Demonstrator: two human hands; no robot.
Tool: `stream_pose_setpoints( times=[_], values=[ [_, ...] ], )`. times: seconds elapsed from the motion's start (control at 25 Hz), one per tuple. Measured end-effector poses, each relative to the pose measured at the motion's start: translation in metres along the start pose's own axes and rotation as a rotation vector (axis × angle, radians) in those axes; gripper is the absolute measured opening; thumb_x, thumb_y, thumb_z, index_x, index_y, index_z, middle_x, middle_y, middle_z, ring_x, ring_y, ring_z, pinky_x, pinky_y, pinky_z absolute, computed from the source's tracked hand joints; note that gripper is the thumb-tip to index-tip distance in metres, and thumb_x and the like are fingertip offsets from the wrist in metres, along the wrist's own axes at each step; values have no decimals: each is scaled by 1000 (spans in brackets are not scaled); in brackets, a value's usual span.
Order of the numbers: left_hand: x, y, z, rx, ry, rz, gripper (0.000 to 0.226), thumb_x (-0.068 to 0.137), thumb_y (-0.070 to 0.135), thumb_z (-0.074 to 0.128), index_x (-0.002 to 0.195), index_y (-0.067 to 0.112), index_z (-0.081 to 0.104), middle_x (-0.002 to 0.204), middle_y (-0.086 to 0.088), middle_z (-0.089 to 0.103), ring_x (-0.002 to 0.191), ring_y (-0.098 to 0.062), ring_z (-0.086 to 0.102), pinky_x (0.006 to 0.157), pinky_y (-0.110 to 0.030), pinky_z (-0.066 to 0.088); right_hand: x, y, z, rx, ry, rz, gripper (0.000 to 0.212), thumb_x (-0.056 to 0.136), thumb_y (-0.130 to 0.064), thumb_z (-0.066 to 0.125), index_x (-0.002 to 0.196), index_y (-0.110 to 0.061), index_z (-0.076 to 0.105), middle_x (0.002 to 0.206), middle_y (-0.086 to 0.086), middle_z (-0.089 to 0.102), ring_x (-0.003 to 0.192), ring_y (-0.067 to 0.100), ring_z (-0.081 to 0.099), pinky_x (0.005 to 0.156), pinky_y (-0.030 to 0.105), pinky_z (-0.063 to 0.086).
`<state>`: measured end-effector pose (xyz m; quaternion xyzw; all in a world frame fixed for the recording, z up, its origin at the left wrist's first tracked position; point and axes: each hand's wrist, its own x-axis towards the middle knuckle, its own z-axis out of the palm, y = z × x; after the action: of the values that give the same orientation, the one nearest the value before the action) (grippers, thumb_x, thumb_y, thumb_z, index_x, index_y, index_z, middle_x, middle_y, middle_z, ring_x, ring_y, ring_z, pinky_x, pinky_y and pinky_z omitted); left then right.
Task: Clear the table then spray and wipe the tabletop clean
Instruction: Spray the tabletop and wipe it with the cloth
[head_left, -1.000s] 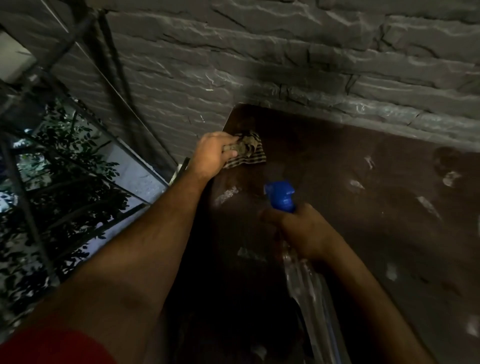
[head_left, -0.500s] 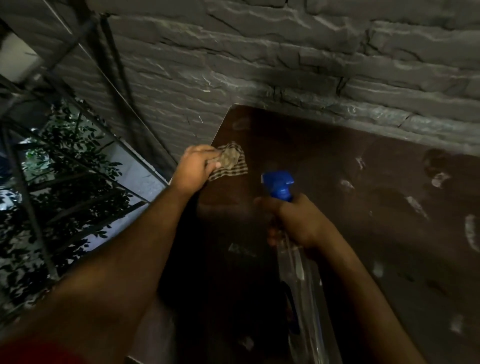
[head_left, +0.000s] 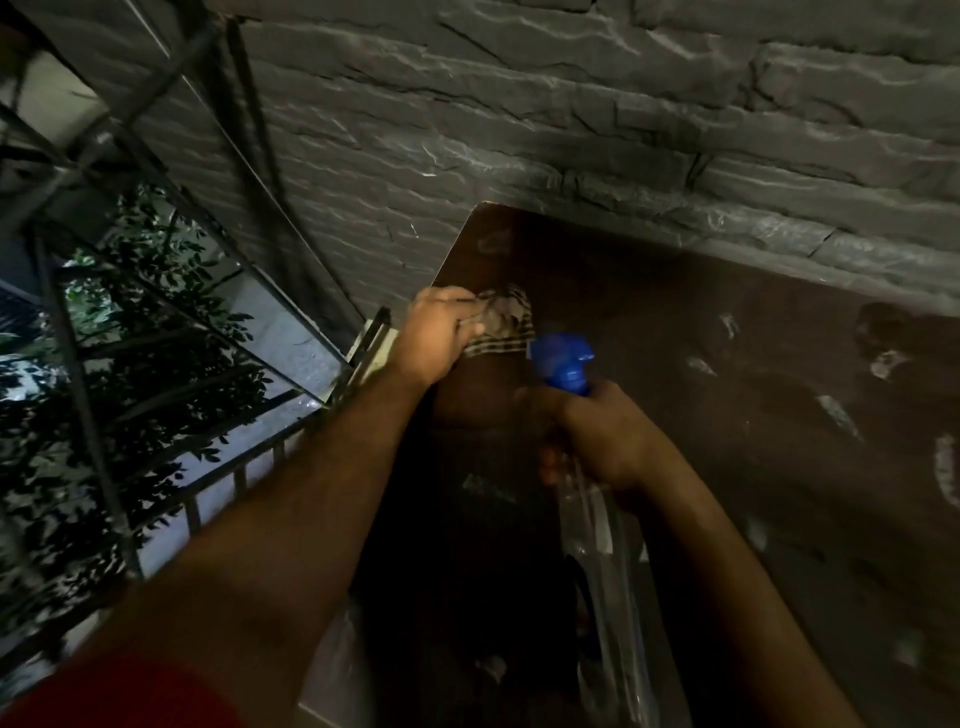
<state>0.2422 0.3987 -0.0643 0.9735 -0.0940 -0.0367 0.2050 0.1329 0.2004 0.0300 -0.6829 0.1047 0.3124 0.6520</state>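
Note:
A dark brown tabletop (head_left: 701, 322) runs along a grey stone wall. My left hand (head_left: 436, 335) presses a checked cloth (head_left: 501, 322) onto the table near its far left corner. My right hand (head_left: 597, 434) grips a clear spray bottle (head_left: 597, 525) by the neck, and its blue trigger head (head_left: 563, 361) points away from me, just right of the cloth. Pale wet smears and streaks (head_left: 836, 413) lie across the right part of the tabletop.
The stone wall (head_left: 519, 119) borders the table's far edge. To the left, past the table's edge, a metal railing (head_left: 234, 467) stands in front of leafy plants (head_left: 130, 374).
My left hand has slid the cloth toward me and leftward along the table's left edge. My right hand keeps its hold on the bottle beside it.

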Motion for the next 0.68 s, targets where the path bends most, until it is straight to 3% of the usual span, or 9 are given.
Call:
stream_pose_setpoints(
  times=[0.12,0.16,0.2,0.28,0.36,0.44,0.6,0.68],
  values=[
    [-71,15,25,-29,-102,408,30,87,24,55,109,10,72,115,-11,67,108,-31,60,95,-32,43,-8,3,-2,-16,26,-5,14,84,-25,66,82,-11,64,54,4,60,48,20,56,51,31,48],
    [-90,4,21,-59,-126,466,33,87,26,52,108,10,72,114,-10,68,108,-30,59,95,-31,42,-9,5,-3,-28,45,-7,16,85,-24,66,83,-8,63,55,6,60,48,21,56,52,33,47],
    [-93,-11,15,-73,-88,428,34,87,27,51,110,10,71,117,-9,67,110,-29,57,96,-26,38,-9,7,-4,-27,54,-12,17,85,-23,66,82,-7,62,57,10,59,49,23,55,54,34,46],
    [-64,-39,3,-86,40,142,30,89,22,59,115,11,69,122,-9,64,112,-32,53,94,-19,31,-9,7,-3,-9,40,-7,19,83,-25,67,79,-7,61,56,14,58,49,28,54,56,37,46],
    [-17,-45,1,-34,143,-61,31,89,17,64,120,11,67,125,-9,62,113,-33,51,96,-26,34,-7,5,1,-1,36,8,20,81,-26,69,80,-8,61,56,15,57,49,28,54,56,39,46],
    [-3,-15,7,-34,137,-55,30,88,16,64,117,10,68,124,-9,63,113,-33,50,97,-33,36,-7,5,2,5,41,15,20,81,-26,69,80,-8,61,55,13,58,49,28,55,56,38,47],
    [-75,-11,25,-20,-16,321,29,85,24,57,107,14,73,118,-8,67,110,-32,57,94,-32,40,-8,3,1,-18,42,-9,15,82,-27,69,75,-14,64,55,4,61,53,21,57,61,37,47],
    [-75,-35,14,-47,34,258,31,88,28,55,110,14,72,120,-8,66,111,-33,57,96,-27,35,-6,4,2,-20,63,-9,16,82,-26,70,81,-11,65,60,7,60,56,24,55,62,40,46]
  ],
)
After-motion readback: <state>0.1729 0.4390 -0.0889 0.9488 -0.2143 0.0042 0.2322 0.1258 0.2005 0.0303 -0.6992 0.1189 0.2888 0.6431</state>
